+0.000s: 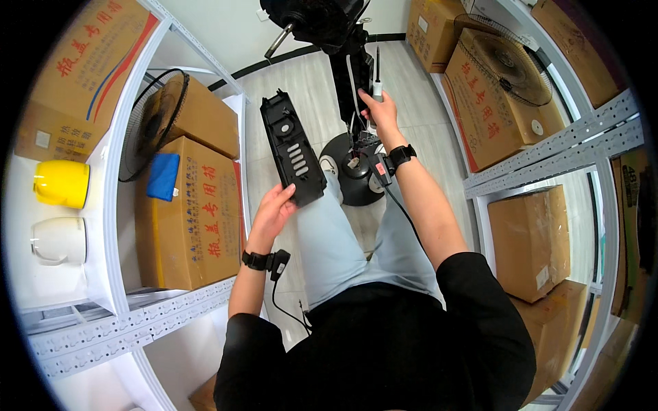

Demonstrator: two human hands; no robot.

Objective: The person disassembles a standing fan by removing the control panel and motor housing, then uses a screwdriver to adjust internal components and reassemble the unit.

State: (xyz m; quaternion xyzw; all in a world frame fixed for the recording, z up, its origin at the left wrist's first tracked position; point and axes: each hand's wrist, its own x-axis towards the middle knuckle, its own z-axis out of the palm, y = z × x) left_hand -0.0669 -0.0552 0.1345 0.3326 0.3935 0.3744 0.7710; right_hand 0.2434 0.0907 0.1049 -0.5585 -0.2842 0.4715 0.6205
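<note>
My left hand (273, 209) grips the lower end of a long black control panel (293, 147), which has a round knob hole and a row of pale oblong buttons. A screwdriver (377, 89) with a light handle is in my right hand (381, 113), its blade pointing up. The fingers of that hand are beside the black column (348, 85) of a standing fan. Loose wires and open parts (360, 142) show low on the column, below my right hand. Above is the fan's black motor head (319, 24) with a bare metal shaft; its round base (363, 192) stands between my feet.
White metal shelves line both sides. A fan grille (154, 123), a blue cloth-like piece (163, 177), cartons (195, 219), a yellow mug (63, 183) and a white mug (60, 241) are on the left. Another grille (504, 60) lies on a carton (490, 113) at right.
</note>
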